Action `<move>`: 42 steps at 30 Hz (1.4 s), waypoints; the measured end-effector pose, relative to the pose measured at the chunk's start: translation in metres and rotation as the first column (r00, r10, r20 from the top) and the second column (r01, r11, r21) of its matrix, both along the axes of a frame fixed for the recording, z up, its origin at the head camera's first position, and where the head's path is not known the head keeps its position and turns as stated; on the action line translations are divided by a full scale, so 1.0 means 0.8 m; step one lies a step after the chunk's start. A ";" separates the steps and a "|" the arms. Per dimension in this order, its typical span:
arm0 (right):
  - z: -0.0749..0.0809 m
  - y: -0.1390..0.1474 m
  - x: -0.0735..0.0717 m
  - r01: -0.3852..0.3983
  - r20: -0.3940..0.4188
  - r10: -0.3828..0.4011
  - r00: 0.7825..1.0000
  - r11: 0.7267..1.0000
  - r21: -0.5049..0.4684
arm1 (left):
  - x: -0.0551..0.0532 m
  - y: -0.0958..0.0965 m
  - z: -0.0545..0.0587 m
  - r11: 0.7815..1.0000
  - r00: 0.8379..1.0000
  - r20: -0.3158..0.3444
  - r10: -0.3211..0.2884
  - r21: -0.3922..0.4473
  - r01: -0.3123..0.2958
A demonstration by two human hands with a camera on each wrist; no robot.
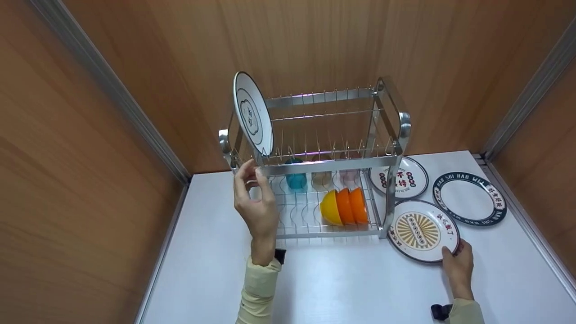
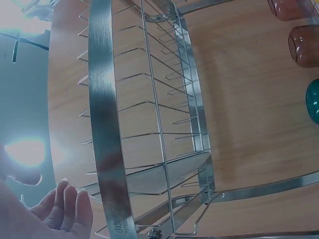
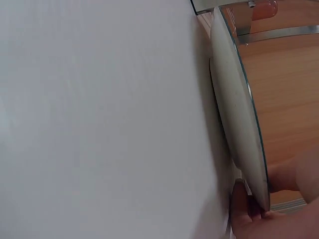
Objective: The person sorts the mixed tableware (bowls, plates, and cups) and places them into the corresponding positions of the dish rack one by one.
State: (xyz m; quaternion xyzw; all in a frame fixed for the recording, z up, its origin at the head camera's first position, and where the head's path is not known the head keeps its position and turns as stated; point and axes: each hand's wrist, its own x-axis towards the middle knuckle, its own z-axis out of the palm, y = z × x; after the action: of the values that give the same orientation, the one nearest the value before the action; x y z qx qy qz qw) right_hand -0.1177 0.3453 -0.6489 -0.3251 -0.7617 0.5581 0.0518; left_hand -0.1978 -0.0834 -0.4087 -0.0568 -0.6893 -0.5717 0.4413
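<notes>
A white plate (image 1: 253, 114) with a dark rim stands on edge at the left end of the upper tier of a metal dish rack (image 1: 333, 164). My left hand (image 1: 257, 202) is raised at the rack's front left corner, just below that plate, its fingers loosely bent with nothing between them. In the left wrist view the fingertips (image 2: 83, 209) are near the plate's edge (image 2: 169, 172). On the right, my right hand (image 1: 458, 265) pinches the rim of a sunburst-patterned plate (image 1: 419, 230), thumb on top and fingers beneath. The right wrist view shows this plate (image 3: 237, 104) tilted, its near edge off the table.
On the rack's lower tier lie orange and yellow bowls (image 1: 344, 207), with a teal cup (image 1: 296, 174) and other tinted cups behind. Right of the rack are a plate with red markings (image 1: 405, 177) and a dark-rimmed plate (image 1: 470, 198). Wooden panels (image 1: 315, 45) enclose the white table (image 1: 342, 279).
</notes>
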 end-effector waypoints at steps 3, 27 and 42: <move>0.000 -0.002 0.004 0.025 -0.021 -0.026 0.999 1.000 -0.016 | 0.007 0.002 -0.012 1.000 0.999 0.034 -0.020 0.020 0.019; -0.009 -0.017 0.036 0.208 -0.010 -0.209 0.978 0.974 -0.086 | 0.044 0.007 -0.087 0.983 0.959 0.250 -0.134 0.155 0.097; 0.000 -0.026 0.057 0.285 0.088 -0.272 0.958 0.932 -0.222 | 0.057 0.017 -0.117 0.976 0.935 0.308 -0.176 0.175 0.126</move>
State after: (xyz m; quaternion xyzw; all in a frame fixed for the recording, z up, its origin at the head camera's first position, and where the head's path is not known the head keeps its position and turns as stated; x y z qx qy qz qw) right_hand -0.0717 0.3242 -0.6488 -0.4490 -0.6384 0.6212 0.0705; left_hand -0.1525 -0.0697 -0.5023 0.0182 -0.6998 -0.6566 0.2809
